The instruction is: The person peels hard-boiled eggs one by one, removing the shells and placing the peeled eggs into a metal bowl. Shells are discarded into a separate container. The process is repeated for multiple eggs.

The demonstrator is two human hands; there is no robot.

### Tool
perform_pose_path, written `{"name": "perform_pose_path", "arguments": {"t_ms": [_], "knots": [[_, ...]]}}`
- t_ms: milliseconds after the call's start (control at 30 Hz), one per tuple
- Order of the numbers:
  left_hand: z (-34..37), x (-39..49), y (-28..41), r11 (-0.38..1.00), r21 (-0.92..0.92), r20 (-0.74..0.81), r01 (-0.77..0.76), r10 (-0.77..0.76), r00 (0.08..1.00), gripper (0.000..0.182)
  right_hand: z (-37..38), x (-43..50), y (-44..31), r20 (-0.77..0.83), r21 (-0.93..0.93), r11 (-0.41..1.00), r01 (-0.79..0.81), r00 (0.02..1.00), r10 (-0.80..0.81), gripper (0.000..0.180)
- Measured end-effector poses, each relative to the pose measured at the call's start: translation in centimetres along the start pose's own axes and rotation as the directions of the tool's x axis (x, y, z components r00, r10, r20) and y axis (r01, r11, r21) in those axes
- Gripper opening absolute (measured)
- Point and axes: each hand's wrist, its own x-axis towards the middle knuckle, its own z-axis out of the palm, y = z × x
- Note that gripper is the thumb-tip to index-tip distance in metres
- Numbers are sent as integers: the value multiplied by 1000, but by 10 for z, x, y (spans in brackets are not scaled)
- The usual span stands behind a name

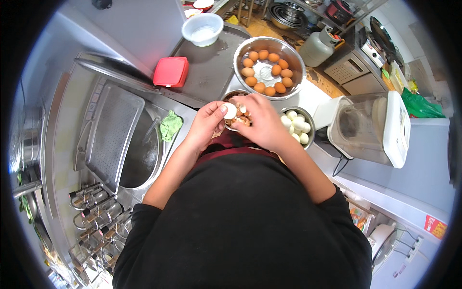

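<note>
My left hand (208,122) grips a white peeled egg (230,111) between thumb and fingers, above a metal bowl of brown eggshells (242,118). Just right of the egg is my right hand (260,121), blurred, its fingers apart over the shells; no object shows in it. Beyond the hands stands a wide steel basin (302,75) with several brown eggs (273,57) in their shells. A smaller metal bowl (311,134) at the right of my right hand holds several white peeled eggs (298,123).
At the left, a perforated metal tray (113,133) leans by a sink beside a green cloth (171,125). A red lidded box (171,71) and a pale plastic bowl (203,29) sit on the dark counter (207,65). A clear-walled container (364,124) stands at the right.
</note>
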Motion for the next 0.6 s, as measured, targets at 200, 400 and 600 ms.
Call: {"name": "perform_pose_path", "arguments": {"t_ms": [200,400,600], "knots": [[15,2,-3,998,59,-15,8,-7,1000,26,6,-13,-2,-97,123,992,-32,994,44,56],[-10,-2,5,990,-135,-20,-41,39,999,26,1,-36,47,13,385,866,-319,940,341,34],[-1,-13,2,953,127,109,-274,261,959,56,10,-31,51,-55,-210,976,-57,997,47,17]]}}
